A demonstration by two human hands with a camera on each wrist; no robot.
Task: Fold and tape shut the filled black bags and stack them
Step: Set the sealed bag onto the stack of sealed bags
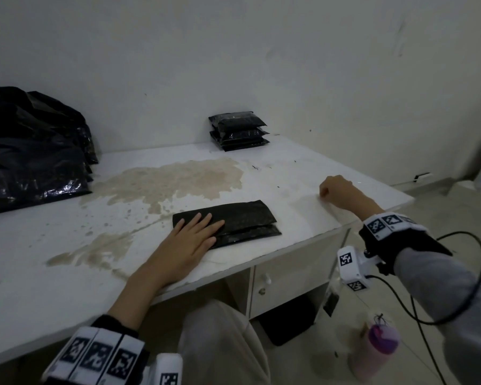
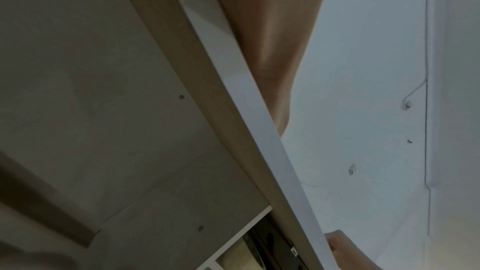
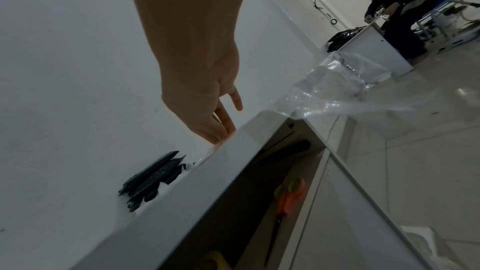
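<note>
Left hand flat, fingers straight and together, pressing on the left part of a folded black bag lying on the white table near its front edge; folded-over flap on top, lower layer showing along the front and right. Contents of the bag hidden under the opaque plastic. Right hand further right on the tabletop, well apart from the bag, fingers curled down with their tips against the surface near the right edge; in the right wrist view fingertips meeting the table edge at something thin and clear, perhaps tape, too faint to name, so cannot tell whether anything is pinched. At the back of the table, against the wall, a stack of sealed black bags, several high, neatly piled; seen edge-on in the right wrist view. At the far left, a loose heap of black plastic bags, glossy and crumpled, fill not visible. Large brownish stain across the tabletop between heap and folded bag. Below the right side, an open drawer holding orange-handled scissors and a dark flat object, unclear. Crumpled clear plastic hanging past the table corner. On the floor, a pink bottle. In the background, another person bent over a second table.
</note>
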